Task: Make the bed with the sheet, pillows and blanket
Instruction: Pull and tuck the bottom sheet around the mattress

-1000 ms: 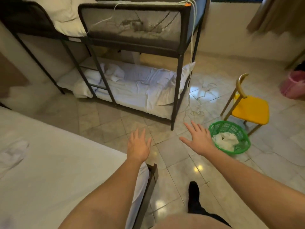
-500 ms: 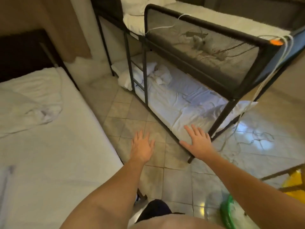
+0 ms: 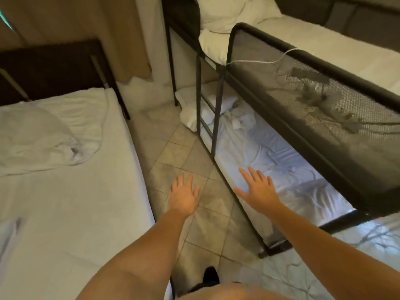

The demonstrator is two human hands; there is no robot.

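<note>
I hold both hands out flat with the fingers spread and gripping nothing. My left hand [image 3: 183, 197] is over the floor tiles [image 3: 184, 154], and my right hand [image 3: 257, 191] is over the near edge of the lower bunk [image 3: 252, 224] and its rumpled sheet [image 3: 270, 156]. A crumpled blanket [image 3: 43, 139] lies toward the head of the single bed [image 3: 75, 213], well to the left of my fingers.

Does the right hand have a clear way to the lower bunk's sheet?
Likely yes: the right hand is open just by the sheet, nothing between; the ladder stands farther along.
</note>
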